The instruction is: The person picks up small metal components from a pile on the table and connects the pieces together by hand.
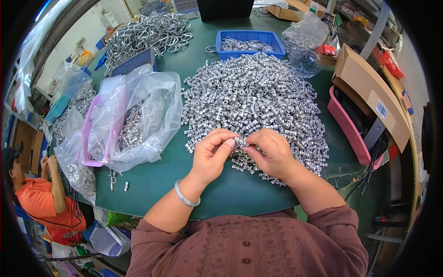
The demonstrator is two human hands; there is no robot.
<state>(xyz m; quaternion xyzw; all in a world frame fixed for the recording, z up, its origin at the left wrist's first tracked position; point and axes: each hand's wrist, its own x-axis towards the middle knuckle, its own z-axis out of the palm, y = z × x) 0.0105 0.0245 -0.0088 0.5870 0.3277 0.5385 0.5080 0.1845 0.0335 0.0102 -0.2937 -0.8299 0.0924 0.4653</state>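
Between the fingertips of my left hand [210, 156] and my right hand [273, 154] is a small silver ribbed metal fitting [239, 142]. Both hands are closed in a pinch, one on each side of it. They are held over the near edge of a large heap of similar silver fittings [258, 99] on the green table [221, 196]. The fingers partly cover the piece, so its exact shape is hard to make out. A pale bangle circles my left wrist.
Left of the heap, a plastic-lined pink bin [87, 134] holds more fittings. Metal rings [150, 34] are piled at the back left. A blue tray [251, 34] stands behind the heap; a pink basket [346, 124] and cardboard box [374, 87] are at right. A co-worker [46, 198] sits at left.
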